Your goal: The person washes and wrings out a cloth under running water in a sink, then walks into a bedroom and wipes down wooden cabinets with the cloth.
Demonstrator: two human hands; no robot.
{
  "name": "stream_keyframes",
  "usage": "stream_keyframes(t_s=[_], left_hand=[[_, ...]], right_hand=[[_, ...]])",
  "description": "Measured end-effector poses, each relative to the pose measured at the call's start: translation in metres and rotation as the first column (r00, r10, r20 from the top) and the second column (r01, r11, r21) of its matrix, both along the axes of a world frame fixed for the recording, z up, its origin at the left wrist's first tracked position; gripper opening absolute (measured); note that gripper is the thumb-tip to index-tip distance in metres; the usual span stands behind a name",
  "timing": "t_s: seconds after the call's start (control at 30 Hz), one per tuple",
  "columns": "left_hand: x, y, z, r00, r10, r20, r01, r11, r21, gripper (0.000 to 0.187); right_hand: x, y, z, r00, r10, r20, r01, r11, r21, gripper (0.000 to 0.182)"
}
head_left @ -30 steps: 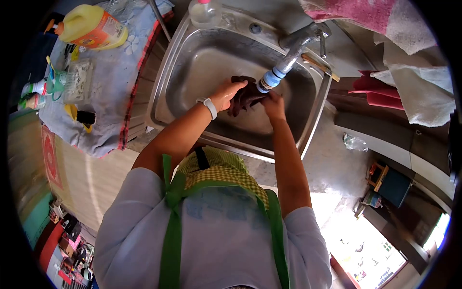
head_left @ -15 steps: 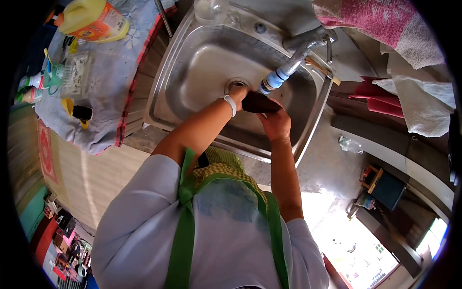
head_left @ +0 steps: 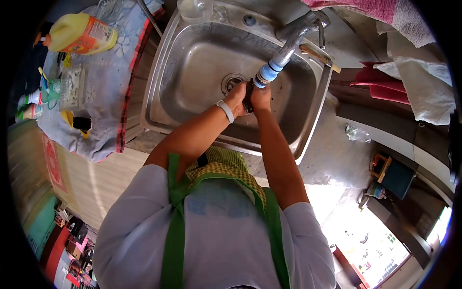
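Under the blue-tipped faucet [head_left: 272, 70], a dark brown item [head_left: 248, 98] is squeezed between my two hands over the metal sink [head_left: 192, 67]. My left hand [head_left: 236, 98], with a pale band at the wrist, grips it from the left, close to the drain [head_left: 233, 83]. On the other side my right hand [head_left: 261, 98] is closed against it, just below the faucet's tip. Most of the item is hidden by my fingers, so I cannot make out what it is. Small dark specks lie in the basin.
A yellow bottle [head_left: 84, 34] lies on a cloth-covered surface at the left, near a clear plastic container [head_left: 73, 89]. A wooden-handled tool [head_left: 320, 58] rests on the sink's right rim. Towels [head_left: 418, 86] hang at the upper right.
My hands have come together and squeezed the dark item, which looked wider and flatter before. My right hand has moved up and left towards the faucet tip. The view has shifted slightly.
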State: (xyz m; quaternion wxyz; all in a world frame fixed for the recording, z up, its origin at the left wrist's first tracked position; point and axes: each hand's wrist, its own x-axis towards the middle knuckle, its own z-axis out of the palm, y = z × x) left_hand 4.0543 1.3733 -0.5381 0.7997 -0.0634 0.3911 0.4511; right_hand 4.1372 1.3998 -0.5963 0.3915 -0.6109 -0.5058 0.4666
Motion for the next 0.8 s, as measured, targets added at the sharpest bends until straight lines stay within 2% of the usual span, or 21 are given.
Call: stream_keyframes(t_s=[0.03, 0.07, 0.1, 0.13, 0.17, 0.2, 0.27, 0.3, 0.33, 0.4, 0.43, 0.47, 0.5, 0.57, 0.6, 0.67, 0.7, 0.73, 0.77, 0.8], left_hand=[[-0.003, -0.001, -0.006, 0.997, -0.012, 0.081, 0.008, 0.999, 0.044, 0.025], [-0.006, -0.001, -0.006, 0.997, -0.015, 0.078, 0.011, 0.999, 0.043, 0.025], [-0.01, -0.001, -0.007, 0.999, -0.036, 0.033, 0.036, 0.999, -0.004, 0.025], [-0.013, -0.002, -0.007, 0.998, -0.059, -0.011, 0.058, 0.997, -0.053, 0.026], [-0.017, 0.0, -0.001, 0.999, -0.045, -0.003, 0.045, 0.997, -0.066, 0.027], [-0.02, 0.003, -0.011, 0.999, -0.045, -0.002, 0.044, 0.997, -0.066, 0.027], [-0.026, 0.009, -0.038, 0.998, 0.047, -0.034, -0.05, 0.994, -0.092, 0.03], [-0.028, 0.006, -0.027, 0.985, 0.126, 0.121, -0.114, 0.988, -0.1, 0.029], [-0.037, 0.008, -0.087, 0.993, -0.025, 0.119, 0.015, 0.996, 0.084, 0.027], [-0.04, -0.009, -0.099, 0.976, -0.04, 0.216, -0.029, 0.951, 0.308, 0.023], [-0.021, -0.011, -0.115, 0.947, 0.198, 0.252, -0.243, 0.956, 0.162, 0.021], [-0.019, -0.012, -0.104, 0.947, 0.198, 0.253, -0.244, 0.956, 0.162, 0.021], [-0.02, -0.012, -0.08, 0.983, 0.125, 0.136, -0.148, 0.974, 0.172, 0.02], [-0.016, -0.007, -0.036, 0.994, 0.005, -0.11, 0.008, 0.993, 0.115, 0.017], [-0.01, -0.006, -0.033, 0.994, 0.001, -0.113, 0.012, 0.993, 0.116, 0.017], [0.0, -0.005, -0.028, 0.996, 0.007, -0.09, -0.003, 0.999, 0.04, 0.016], [0.0, -0.005, -0.027, 0.998, 0.017, -0.061, -0.013, 0.998, 0.056, 0.017], [0.002, -0.005, -0.03, 0.998, 0.017, -0.063, -0.014, 0.998, 0.057, 0.017], [0.004, -0.006, -0.026, 0.994, -0.027, -0.103, 0.031, 0.999, 0.039, 0.018], [0.004, -0.006, -0.023, 0.987, -0.072, -0.142, 0.075, 0.997, 0.018, 0.02]], right_hand=[[0.003, 0.009, 0.004, 0.971, -0.042, -0.235, -0.025, 0.962, -0.274, 0.03], [0.008, 0.013, 0.002, 0.97, -0.045, -0.238, -0.023, 0.961, -0.274, 0.03], [0.013, 0.015, 0.001, 0.878, -0.175, -0.446, -0.037, 0.903, -0.428, 0.028], [0.015, 0.017, -0.002, 0.73, -0.327, -0.6, -0.092, 0.823, -0.56, 0.027], [0.016, 0.007, 0.009, 0.654, -0.28, -0.702, -0.166, 0.853, -0.495, 0.027], [0.014, -0.004, 0.019, 0.655, -0.28, -0.702, -0.165, 0.853, -0.495, 0.027], [0.005, -0.026, 0.032, 0.612, -0.141, -0.778, -0.093, 0.964, -0.248, 0.022], [0.001, -0.036, 0.013, 0.826, 0.152, -0.542, -0.133, 0.988, 0.074, 0.02], [-0.005, -0.046, -0.006, 0.924, 0.343, -0.166, -0.269, 0.895, 0.355, 0.02], [-0.027, -0.065, 0.015, 0.972, 0.236, 0.005, -0.217, 0.888, 0.405, 0.02], [-0.027, -0.066, 0.017, 0.978, 0.201, 0.057, -0.205, 0.874, 0.441, 0.02], [-0.026, -0.066, 0.018, 0.981, 0.164, 0.107, -0.195, 0.857, 0.477, 0.02], [-0.023, -0.062, 0.019, 0.98, 0.165, 0.108, -0.196, 0.857, 0.477, 0.02], [-0.015, -0.042, 0.019, 0.982, 0.135, 0.134, -0.181, 0.882, 0.436, 0.021], [-0.014, -0.035, 0.011, 0.998, 0.054, 0.03, -0.061, 0.922, 0.383, 0.021], [0.0, -0.023, 0.0, 0.997, 0.07, 0.033, -0.076, 0.966, 0.246, 0.024], [0.005, -0.017, -0.006, 0.997, 0.07, 0.032, -0.076, 0.966, 0.248, 0.024], [0.008, -0.01, -0.012, 0.969, -0.022, -0.244, 0.026, 1.0, 0.014, 0.025], [0.011, -0.006, -0.011, 0.864, -0.17, -0.473, 0.06, 0.969, -0.24, 0.027], [0.017, -0.004, -0.009, 0.864, -0.169, -0.475, 0.059, 0.969, -0.238, 0.027]])
